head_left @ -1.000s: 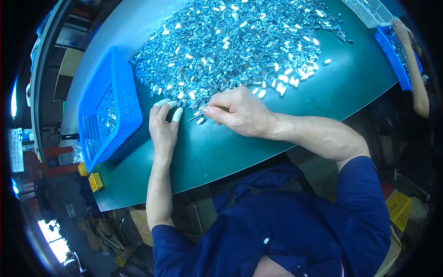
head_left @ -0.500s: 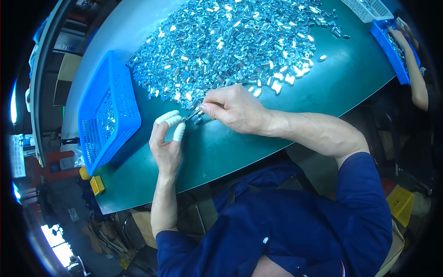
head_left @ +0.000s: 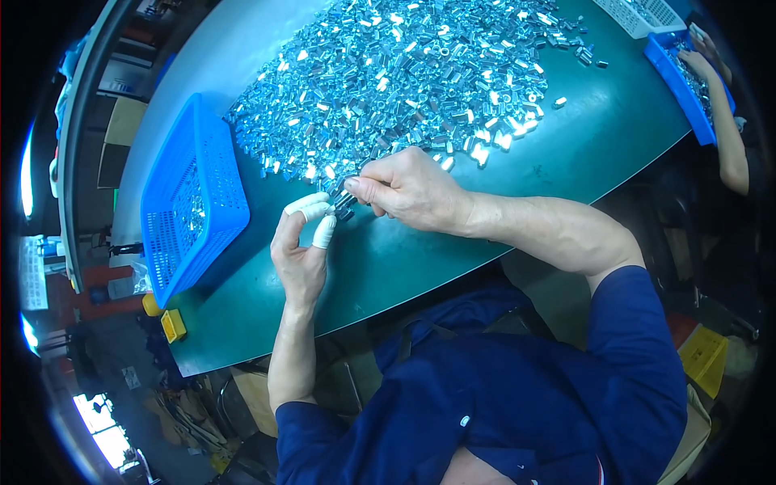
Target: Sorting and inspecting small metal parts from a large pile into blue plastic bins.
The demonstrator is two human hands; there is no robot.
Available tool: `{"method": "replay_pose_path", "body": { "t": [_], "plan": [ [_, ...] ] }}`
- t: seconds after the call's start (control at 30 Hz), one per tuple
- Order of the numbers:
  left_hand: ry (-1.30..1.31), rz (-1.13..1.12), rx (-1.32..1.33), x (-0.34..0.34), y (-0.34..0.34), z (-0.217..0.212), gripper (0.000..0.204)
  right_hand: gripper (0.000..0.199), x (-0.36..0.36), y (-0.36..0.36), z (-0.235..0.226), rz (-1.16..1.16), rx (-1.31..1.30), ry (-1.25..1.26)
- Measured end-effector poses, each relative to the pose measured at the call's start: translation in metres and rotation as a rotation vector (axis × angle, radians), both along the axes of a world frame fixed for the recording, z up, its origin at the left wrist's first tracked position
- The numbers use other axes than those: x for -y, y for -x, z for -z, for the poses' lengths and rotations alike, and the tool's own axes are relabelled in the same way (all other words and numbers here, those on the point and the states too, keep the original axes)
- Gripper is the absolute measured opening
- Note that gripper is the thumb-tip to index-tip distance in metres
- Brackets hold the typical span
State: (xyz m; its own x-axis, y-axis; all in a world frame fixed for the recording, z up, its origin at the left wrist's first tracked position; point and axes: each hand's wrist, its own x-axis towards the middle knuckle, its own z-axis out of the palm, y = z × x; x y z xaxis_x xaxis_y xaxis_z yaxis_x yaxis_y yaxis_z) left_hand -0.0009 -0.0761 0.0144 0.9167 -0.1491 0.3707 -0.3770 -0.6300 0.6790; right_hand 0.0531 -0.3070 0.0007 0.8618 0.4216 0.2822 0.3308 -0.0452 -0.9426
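My left hand (head_left: pixel 299 263), with white coverings on its thumb and fingertips, is closed in a pinch on a small shiny metal part at its fingertips. My right hand (head_left: pixel 420 194) is closed, thumb against bent fingers, round a slim metal piece (head_left: pixel 349 192) whose kind I cannot make out. The two pieces meet or nearly meet between the hands. Just beyond the fingers lies the near edge of a large heap of silvery metal hex sleeves (head_left: pixel 396 89). A dark small part (head_left: pixel 346 215) shows close beside the left fingertips.
A blue perforated basket (head_left: pixel 198 190) holding some metal parts stands on the green tabletop (head_left: pixel 388 263) at the left. Yellow small boxes (head_left: pixel 172 325) sit by the table's left corner. At the far right, another person's arm (head_left: pixel 727 137) reaches into a blue tray (head_left: pixel 683 89), beside a white basket (head_left: pixel 643 16).
My left hand has moved slightly right and up, bringing its fingertips closer to the right hand. The right hand has stayed almost in place.
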Motion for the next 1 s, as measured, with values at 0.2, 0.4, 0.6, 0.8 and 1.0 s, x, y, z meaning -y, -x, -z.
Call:
{"method": "replay_pose_path", "body": {
  "t": [0.2,0.4,0.6,0.8,1.0],
  "plan": [
    [0.055,-0.017,-0.021,-0.001,0.001,0.001,0.016,0.046,0.003,-0.003,0.000,-0.073,-0.119,0.050],
    [0.061,-0.007,-0.023,-0.003,0.004,0.003,0.016,0.041,0.007,-0.009,-0.005,-0.170,-0.355,0.085],
    [0.073,0.011,-0.057,0.004,0.005,0.001,0.015,0.022,-0.001,-0.002,0.003,-0.210,-0.186,0.062],
    [0.024,0.019,-0.033,0.001,0.005,-0.002,0.015,0.037,-0.004,-0.001,0.006,-0.195,-0.110,0.145],
    [-0.057,0.014,0.049,-0.015,0.010,-0.021,0.014,0.051,-0.001,-0.005,-0.001,-0.279,-0.489,-0.029]
  ]
}}
